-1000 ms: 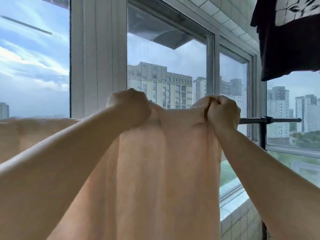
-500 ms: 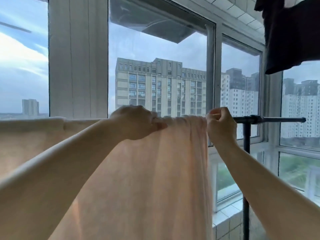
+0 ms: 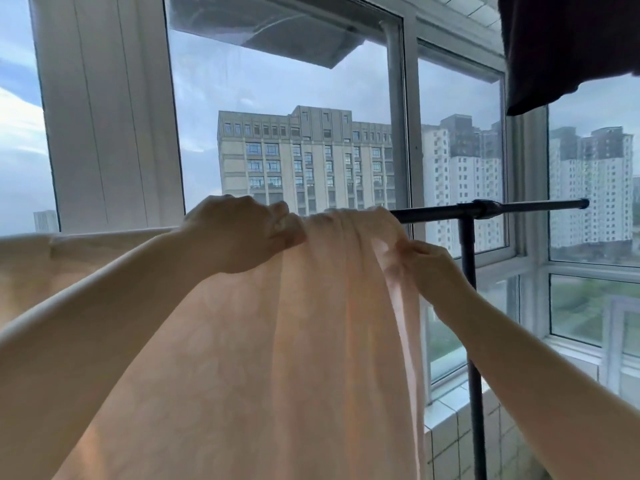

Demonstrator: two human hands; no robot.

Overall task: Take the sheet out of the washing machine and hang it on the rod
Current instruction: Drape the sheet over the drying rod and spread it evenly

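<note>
High-rise home balcony, windows (image 3: 284, 133), drying rod (image 3: 491, 211)

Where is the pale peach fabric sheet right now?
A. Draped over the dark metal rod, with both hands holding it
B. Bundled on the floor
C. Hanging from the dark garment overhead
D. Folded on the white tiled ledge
A: the pale peach sheet hangs over the dark metal rod, bunched at the top, where the left hand grips it and the right hand pinches its right edge.
</note>
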